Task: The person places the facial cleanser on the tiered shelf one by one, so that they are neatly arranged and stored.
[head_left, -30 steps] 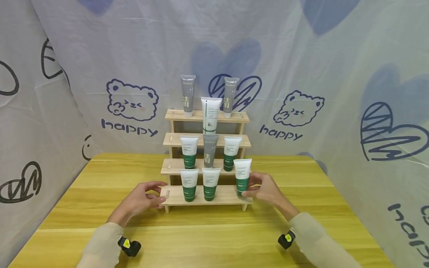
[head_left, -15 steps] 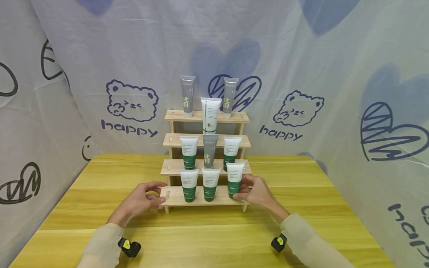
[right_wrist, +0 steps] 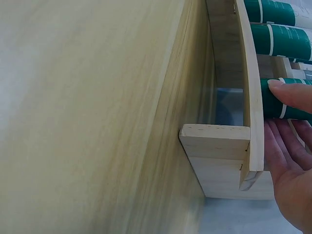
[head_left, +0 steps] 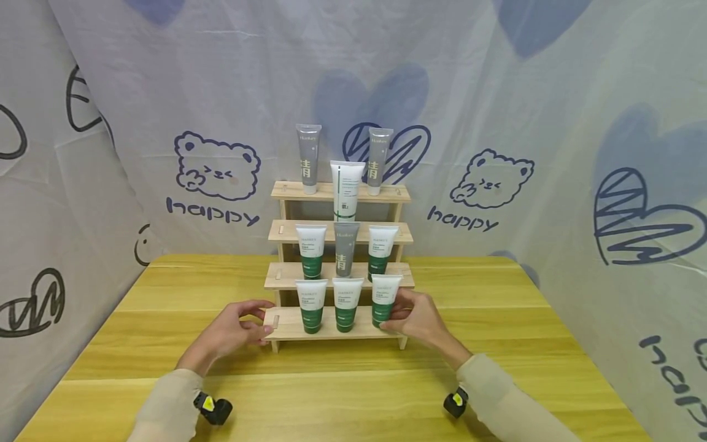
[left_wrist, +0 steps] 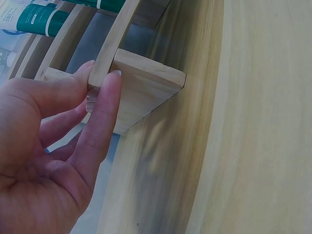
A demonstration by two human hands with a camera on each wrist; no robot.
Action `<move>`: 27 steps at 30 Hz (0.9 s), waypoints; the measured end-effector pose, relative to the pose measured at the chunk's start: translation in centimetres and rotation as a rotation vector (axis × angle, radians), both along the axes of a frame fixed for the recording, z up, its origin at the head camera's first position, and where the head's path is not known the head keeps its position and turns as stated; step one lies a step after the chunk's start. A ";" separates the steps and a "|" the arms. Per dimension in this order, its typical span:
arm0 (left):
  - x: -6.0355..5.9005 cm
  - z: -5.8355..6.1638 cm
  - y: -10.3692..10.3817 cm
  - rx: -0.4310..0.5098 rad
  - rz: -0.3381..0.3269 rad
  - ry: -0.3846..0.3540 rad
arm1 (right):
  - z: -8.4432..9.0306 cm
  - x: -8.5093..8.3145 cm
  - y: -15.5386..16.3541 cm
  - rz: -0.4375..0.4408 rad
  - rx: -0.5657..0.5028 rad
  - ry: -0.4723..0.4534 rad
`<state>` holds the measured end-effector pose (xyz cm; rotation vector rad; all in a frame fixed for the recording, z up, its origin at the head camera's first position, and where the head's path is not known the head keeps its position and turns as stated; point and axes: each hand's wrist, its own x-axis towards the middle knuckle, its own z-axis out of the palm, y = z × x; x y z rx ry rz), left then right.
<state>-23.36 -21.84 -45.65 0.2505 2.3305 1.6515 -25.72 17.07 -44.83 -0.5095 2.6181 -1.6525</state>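
So my right hand (head_left: 411, 319) has brought that white-and-green squeeze tube (head_left: 385, 299) down from mid-air; it's now standing on the bottom step of the tiered pale wooden rack (head_left: 287, 326), just right of two matching tubes. Fingers still wrapped around it. Left hand (head_left: 232, 331) keeps pinching the rack's left end. Looks basically placed to me.
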 end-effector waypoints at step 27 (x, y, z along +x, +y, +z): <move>0.0 0.1 0.2 -0.027 0.027 -0.007 | 1.3 1.1 -0.5 0.047 0.016 0.018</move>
